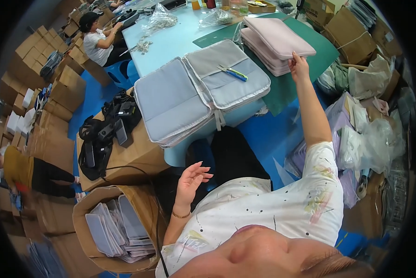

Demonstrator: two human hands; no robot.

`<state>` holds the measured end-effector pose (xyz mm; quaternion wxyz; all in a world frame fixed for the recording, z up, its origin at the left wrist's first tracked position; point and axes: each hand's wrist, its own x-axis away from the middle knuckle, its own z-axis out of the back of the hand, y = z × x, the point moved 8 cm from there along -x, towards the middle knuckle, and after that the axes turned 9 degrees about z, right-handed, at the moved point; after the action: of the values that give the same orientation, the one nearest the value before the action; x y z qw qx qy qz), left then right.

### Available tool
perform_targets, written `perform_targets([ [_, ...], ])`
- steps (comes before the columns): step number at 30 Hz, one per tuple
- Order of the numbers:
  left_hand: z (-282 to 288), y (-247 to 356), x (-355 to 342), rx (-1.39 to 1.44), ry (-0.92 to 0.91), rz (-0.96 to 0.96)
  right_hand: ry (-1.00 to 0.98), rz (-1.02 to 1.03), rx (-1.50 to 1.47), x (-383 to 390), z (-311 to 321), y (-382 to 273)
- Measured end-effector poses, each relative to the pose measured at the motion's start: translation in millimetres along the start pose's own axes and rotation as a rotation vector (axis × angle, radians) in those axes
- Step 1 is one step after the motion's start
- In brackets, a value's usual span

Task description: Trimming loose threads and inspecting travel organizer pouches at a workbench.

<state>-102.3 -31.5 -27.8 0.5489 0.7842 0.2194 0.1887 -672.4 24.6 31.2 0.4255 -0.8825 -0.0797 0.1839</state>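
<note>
My right hand (298, 65) reaches out to the far right and grips the near edge of a pale pink padded zip case (282, 37). That case tops a small stack of pink cases (263, 52) on a green cutting mat. In front of me a grey-blue padded case (171, 99) lies unfolded at the table's near edge. A pair of thread snips (235, 73) with blue and yellow handles rests on its right half. My left hand (192, 180) is raised near my body, its fingers apart and holding nothing.
An open carton (85, 217) of grey flat pieces stands at lower left. Black straps and devices (113, 125) lie on a closed box beside the table. Bags and purple bundles (342, 116) pile up on the right. Two other people (101, 44) are at the left.
</note>
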Motion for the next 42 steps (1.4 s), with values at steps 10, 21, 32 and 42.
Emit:
perform_targets([
  [10, 6.7, -12.7, -0.8, 0.015, 0.042, 0.053, -0.066, -0.225, 0.617, -36.5, 10.8, 18.5],
  [21, 43.3, 38.7, -2.9, -0.581, 0.657, -0.272, -0.776, 0.491, 0.958, 116.7, -160.9, -2.5],
  [32, 78.2, 74.0, -35.3, -0.936, 0.913, -0.416, -1.052, 0.832, 1.445, 156.0, -185.4, 45.8],
  [42, 103.5, 80.7, -33.8, -0.367, 0.914, -0.527, -0.698, 0.192, 0.933, 147.5, -156.8, 56.3],
])
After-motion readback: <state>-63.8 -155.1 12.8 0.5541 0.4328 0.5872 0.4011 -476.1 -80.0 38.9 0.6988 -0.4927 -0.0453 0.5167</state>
